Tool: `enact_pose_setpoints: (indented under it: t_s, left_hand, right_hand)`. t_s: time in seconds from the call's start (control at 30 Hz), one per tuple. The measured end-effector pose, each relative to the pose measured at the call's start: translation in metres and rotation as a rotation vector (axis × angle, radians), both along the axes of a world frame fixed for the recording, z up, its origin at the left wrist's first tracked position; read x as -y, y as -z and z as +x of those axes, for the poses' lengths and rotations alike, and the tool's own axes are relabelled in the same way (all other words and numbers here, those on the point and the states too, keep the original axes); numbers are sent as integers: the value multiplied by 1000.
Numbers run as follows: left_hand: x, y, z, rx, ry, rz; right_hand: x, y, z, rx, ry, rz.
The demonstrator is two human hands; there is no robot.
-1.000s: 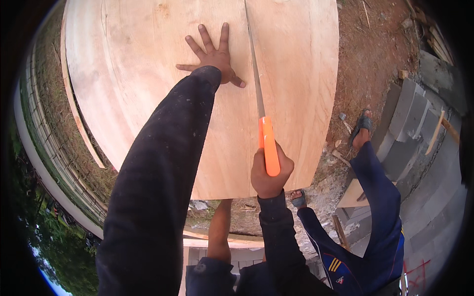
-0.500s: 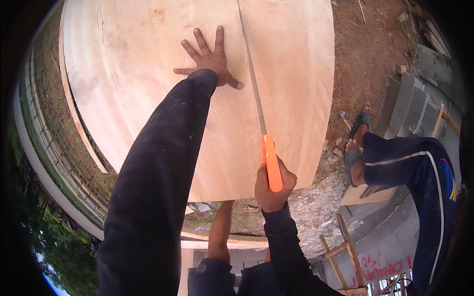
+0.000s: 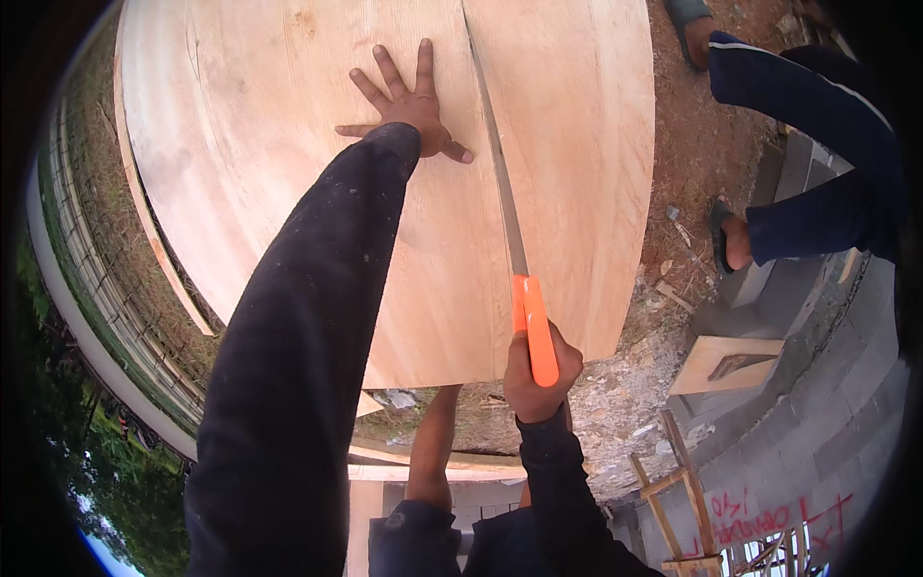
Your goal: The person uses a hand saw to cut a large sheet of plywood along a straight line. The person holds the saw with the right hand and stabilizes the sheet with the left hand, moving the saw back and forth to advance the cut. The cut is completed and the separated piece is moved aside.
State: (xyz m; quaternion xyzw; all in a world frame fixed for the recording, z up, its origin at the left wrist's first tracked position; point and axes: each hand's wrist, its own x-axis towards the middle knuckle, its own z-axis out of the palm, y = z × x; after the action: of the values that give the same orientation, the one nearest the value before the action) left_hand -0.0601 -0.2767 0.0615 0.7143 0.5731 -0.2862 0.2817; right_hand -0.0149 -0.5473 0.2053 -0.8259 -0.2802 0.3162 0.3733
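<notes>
Fingers (image 3: 424,69) spread, the left hand (image 3: 411,111) seems to keep the plywood sheet (image 3: 447,250) still; the right hand (image 3: 527,392) grips the handsaw (image 3: 531,303) by the sheet's near edge

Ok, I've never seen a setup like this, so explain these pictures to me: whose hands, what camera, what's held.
There is no machine, just a bare-handed person in long dark sleeves. The camera is a wide fisheye one worn on the head, looking down, so straight edges bend. Below lies a large pale wooden board. The left hand is spread on it, holding nothing. The right hand grips an orange-handled metal handsaw that points away across the board. At right, another person's dark blue trousers with a white stripe and dark sandals show.
</notes>
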Motion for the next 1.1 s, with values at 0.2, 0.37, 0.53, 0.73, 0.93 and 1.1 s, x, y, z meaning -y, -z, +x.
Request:
enact_pose_setpoints:
  t_s: [0.2,0.37,0.53,0.73,0.93,1.1]
  left_hand:
    - [-1,5,10,16,31,44]
    - [0,9,-8,16,25,64]
    - [1,0,-3,-2,-19,15]
    - [4,-4,8,5,-19,9]
    - [2,7,-3,25,11,37]
    - [-4,3,2,-4,-9,20]
  right_hand:
    - [-188,84,47,-17,44,119]
    - [7,21,6,50,-116,58]
    - [-37,37,6,-34,-94,53]
    - [-178,79,48,-34,16,86]
    - [19,-8,1,103,-105,29]
    - [-138,71,25,-44,11,164]
